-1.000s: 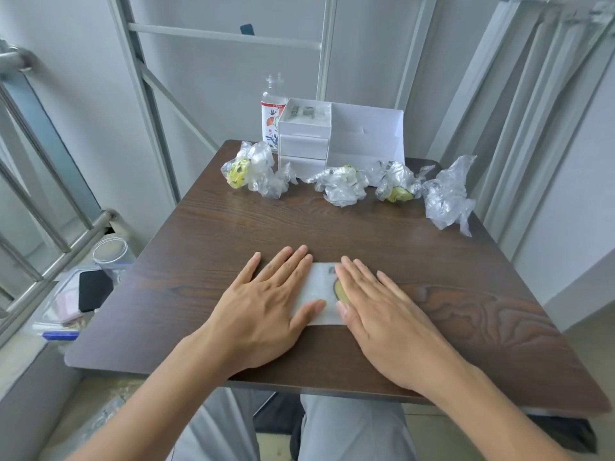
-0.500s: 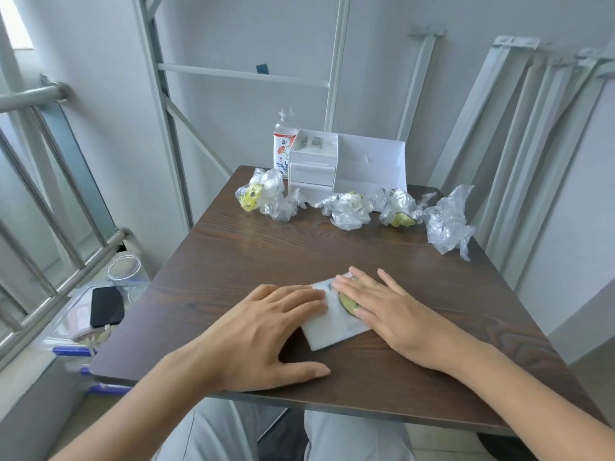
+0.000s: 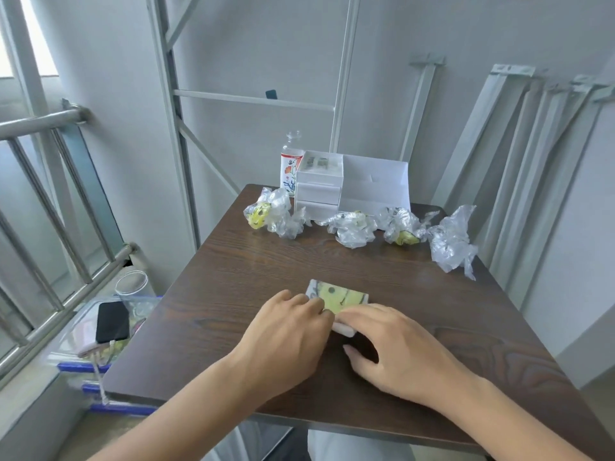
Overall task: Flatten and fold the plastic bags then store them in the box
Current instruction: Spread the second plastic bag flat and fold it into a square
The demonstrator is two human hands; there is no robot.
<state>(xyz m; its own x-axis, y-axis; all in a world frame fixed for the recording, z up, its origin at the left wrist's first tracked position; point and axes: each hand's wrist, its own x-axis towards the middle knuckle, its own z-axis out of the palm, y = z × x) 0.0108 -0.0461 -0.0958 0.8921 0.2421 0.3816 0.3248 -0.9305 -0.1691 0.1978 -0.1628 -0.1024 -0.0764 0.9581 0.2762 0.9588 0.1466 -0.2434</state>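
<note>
Both hands on the bag (image 3: 342, 296), neither clearly clamped. Left hand (image 3: 289, 331): fingers bent, tips down on the near-left corner, thumb hidden, so I can't tell pinch from press. Right hand (image 3: 396, 347): fingers (image 3: 356, 316) lie fairly straight across the near edge, pressing, with the thumb apart on the table (image 3: 253, 271). A white rolled lip of the bag shows under those fingers.

Bag sits mid-table, near the front, as a small flat rectangle with its yellow print up. My read is mid-fold, not ready to store.

Risks:
- Springback. Thin plastic holds a crease badly; if pressure comes off before the lip is flattened, the fold likely pops open.
- Slip. Smooth film on smooth tabletop, and only fingertips pin it. A forward push may slide the whole packet instead of folding it.
- Skew. All contact is on the near edge and the far edge is free, so uneven pressure could twist the fold.
- Trapped air would leave a puffy packet that unfolds in transit.
- Transfer. The box (image 3: 372, 188) is at the far edge, well apart from the hands, with crumpled bags (image 3: 352, 229) just in front of it. A one-hand carry could loosen the fold or knock a bag; the rightmost sits near the table edge.
</note>
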